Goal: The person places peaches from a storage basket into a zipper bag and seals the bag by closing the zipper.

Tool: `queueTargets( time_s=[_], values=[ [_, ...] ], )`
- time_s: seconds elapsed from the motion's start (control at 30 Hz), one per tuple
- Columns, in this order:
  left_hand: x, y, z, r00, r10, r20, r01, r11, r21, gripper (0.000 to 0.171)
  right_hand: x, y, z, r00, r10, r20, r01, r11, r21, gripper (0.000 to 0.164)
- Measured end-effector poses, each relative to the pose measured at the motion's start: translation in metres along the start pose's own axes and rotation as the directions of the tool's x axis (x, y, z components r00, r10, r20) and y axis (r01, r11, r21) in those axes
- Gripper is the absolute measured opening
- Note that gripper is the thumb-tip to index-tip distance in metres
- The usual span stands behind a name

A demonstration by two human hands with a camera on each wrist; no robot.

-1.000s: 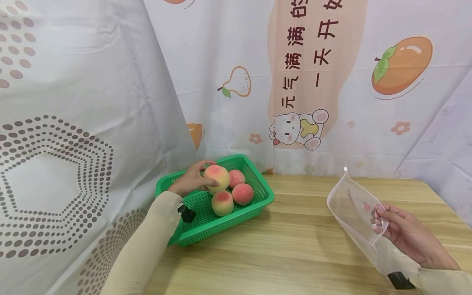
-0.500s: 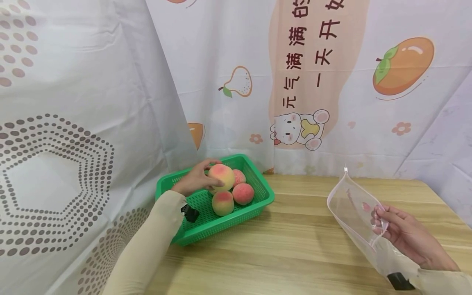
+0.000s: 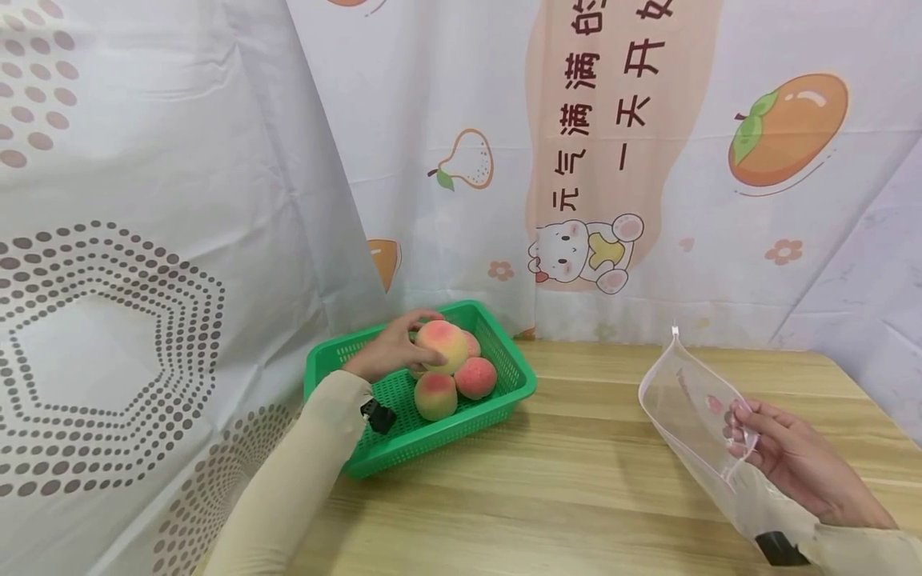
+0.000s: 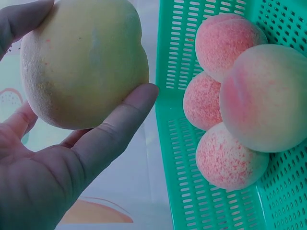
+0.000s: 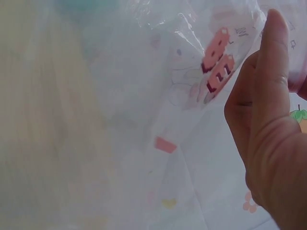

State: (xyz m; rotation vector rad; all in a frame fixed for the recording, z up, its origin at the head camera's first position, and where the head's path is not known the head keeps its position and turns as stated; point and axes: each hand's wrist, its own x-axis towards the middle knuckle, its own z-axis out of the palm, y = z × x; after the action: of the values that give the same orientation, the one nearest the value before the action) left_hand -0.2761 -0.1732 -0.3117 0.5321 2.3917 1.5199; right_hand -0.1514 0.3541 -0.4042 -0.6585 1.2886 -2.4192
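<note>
Beneath the left grip [image 3: 391, 350], green plastic basket [image 3: 439, 442] with other peaches [image 3: 475, 378]; grip half-closed round yellow-red peach [image 3: 445, 344], which could roll out if the hold loosens. Well off rightward, right grip [image 3: 803, 464] pinches edge of clear zip pouch [image 3: 691, 412]; limp mouth could collapse if slackened.

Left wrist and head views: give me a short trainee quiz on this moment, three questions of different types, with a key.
1. What does the right hand hold? (a) the basket, (b) a pink-edged bag, (c) a peach.
2. True or false: the left hand rests on the table.
3. In the left wrist view, how many peaches lie in the green basket?

Key: 1 b; 2 false, it grips a yellowish peach; 3 four.
</note>
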Motion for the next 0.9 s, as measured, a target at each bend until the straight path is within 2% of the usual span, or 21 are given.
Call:
queueTargets(
  time_s=[0.9],
  values=[
    [0.006, 0.009, 0.018, 0.999, 0.039, 0.035, -0.040, 0.998, 0.041, 0.070, 0.002, 0.000, 0.001, 1.000, -0.009, 0.018, 0.009, 1.000, -0.005, 0.051]
  ],
)
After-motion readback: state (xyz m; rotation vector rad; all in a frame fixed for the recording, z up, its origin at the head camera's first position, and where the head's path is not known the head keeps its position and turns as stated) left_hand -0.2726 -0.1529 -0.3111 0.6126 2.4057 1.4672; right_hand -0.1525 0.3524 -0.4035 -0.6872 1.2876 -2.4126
